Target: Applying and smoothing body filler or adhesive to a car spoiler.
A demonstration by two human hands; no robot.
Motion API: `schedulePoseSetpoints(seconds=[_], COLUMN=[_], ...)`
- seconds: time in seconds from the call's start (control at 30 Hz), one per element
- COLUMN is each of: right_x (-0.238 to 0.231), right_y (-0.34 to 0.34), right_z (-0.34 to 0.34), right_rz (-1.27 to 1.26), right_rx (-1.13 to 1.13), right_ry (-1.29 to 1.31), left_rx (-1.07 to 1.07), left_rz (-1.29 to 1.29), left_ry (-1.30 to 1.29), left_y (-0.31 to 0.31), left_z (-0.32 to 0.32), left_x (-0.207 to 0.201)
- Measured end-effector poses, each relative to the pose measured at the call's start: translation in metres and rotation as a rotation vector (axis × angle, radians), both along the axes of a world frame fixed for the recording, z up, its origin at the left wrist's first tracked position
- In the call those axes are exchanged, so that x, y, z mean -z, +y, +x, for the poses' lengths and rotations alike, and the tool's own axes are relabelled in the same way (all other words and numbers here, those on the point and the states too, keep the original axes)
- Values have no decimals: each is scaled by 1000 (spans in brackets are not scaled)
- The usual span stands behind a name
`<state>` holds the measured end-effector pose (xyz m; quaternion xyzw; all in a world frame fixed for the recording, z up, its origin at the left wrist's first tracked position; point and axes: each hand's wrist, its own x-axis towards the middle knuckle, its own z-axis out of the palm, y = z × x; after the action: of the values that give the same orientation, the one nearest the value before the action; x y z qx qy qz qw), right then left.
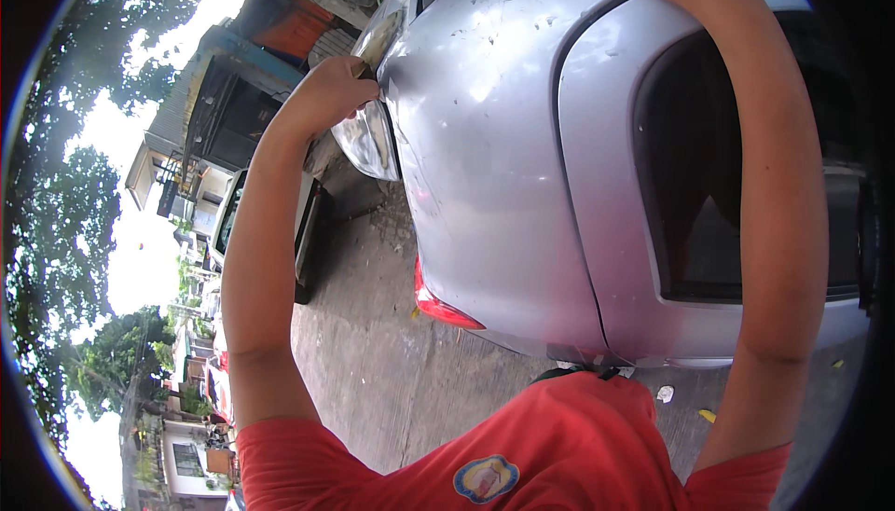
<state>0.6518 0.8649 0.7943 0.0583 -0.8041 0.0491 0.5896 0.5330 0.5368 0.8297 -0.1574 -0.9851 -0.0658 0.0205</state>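
Outdoors, two bare arms reach up to a silver car's rear corner.

Nearest, the red shirt (559, 446) fills the lower edge, over cracked concrete ground (373, 371). The left hand (331, 91) is curled shut against the silver car (494, 138), touching the body edge just above the clear tail lamp (368, 138). The right hand is cut off by the top edge, so its grip cannot be told; its forearm crosses the dark window (709, 194). Beyond, a white vehicle (228, 217), sheds and trees.
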Motion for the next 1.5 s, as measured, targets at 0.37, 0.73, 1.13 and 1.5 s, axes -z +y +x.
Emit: schedulePoseSetpoints(seconds=[0.37, 0.73, 1.13, 1.5], right_x=[-1, 0, -1, 1], right_y=[1, 1, 0, -4], right_z=[2, 1, 6, -1], right_rz=[-15, -18, -26, 6], right_rx=[31, -31, -46, 8], right_ry=[-71, -14, -35, 10], left_rx=[-48, 32, 96, 278], left_rz=[15, 57, -80, -38], left_ry=[1, 66, 278, 472], left_y=[5, -8, -2, -14], left_z=[12, -11, 11, 4], left_x=[8, 0, 13, 22])
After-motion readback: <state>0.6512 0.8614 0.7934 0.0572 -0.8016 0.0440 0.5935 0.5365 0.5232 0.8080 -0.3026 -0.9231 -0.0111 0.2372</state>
